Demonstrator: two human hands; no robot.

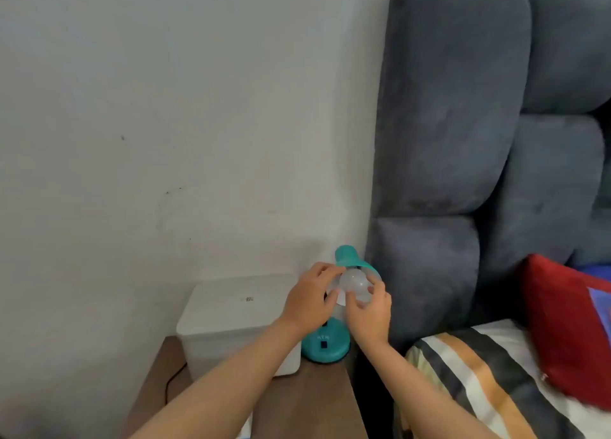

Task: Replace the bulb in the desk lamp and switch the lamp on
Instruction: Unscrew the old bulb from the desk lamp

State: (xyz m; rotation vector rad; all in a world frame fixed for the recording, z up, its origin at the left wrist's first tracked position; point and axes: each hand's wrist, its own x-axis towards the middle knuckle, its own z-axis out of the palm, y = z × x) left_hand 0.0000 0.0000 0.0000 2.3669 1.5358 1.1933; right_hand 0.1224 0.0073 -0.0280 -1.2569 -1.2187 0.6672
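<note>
A teal desk lamp stands on a wooden bedside table (310, 402), its round base (325, 342) carrying a dark switch. The teal shade (347, 258) tilts toward me. A white frosted bulb (354, 283) sits in the mouth of the shade. My left hand (310, 298) grips the left rim of the shade. The fingers of my right hand (368, 313) close around the bulb from below and from the right. The socket inside the shade is hidden.
A white lidded box (231, 319) stands to the left of the lamp. A dark cable (172, 382) runs off the table's left side. The grey padded headboard (463, 141) rises right beside the lamp, with a striped bedcover (479, 382) and a red cushion (568, 326).
</note>
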